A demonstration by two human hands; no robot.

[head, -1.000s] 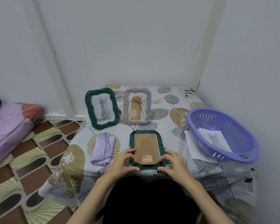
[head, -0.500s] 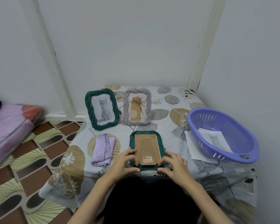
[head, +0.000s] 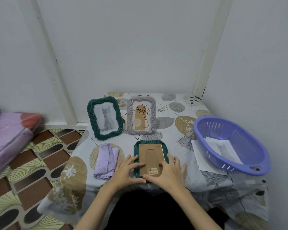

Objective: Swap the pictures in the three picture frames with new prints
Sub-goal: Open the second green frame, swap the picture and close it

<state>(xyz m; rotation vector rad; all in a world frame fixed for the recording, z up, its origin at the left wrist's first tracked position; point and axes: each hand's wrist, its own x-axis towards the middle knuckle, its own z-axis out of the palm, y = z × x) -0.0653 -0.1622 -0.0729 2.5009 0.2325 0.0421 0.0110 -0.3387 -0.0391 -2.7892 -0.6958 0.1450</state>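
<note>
- The bench stands in a corner between pale walls, covered by a cloth printed with leaves and ovals.
- A purple slotted basket sits at the bench's right edge; inside it lies a cat print, and a second white sheet lies on the cloth, partly under the basket.
- A folded pink mattress lies on the patterned floor at far left.
- A green frame with a grey kitten picture stands upright at the back left of the bench, and just beside it on the right stands a grey frame holding a plant drawing.
- A second green frame, the face-down frame, lies flat near the front edge, its brown backing board facing up with a barcode sticker near the lower end.
- The left hand rests at the frame's lower left, its fingers spread and fairly straight, with the fingertips on the rim and the backing; it grips nothing.
- The right hand covers the lower right corner, fingers spread and lying on the backing and rim, the thumb at the bottom edge; whether they pinch anything cannot be told.
- A folded lilac cloth lies just left of the left hand.
</note>
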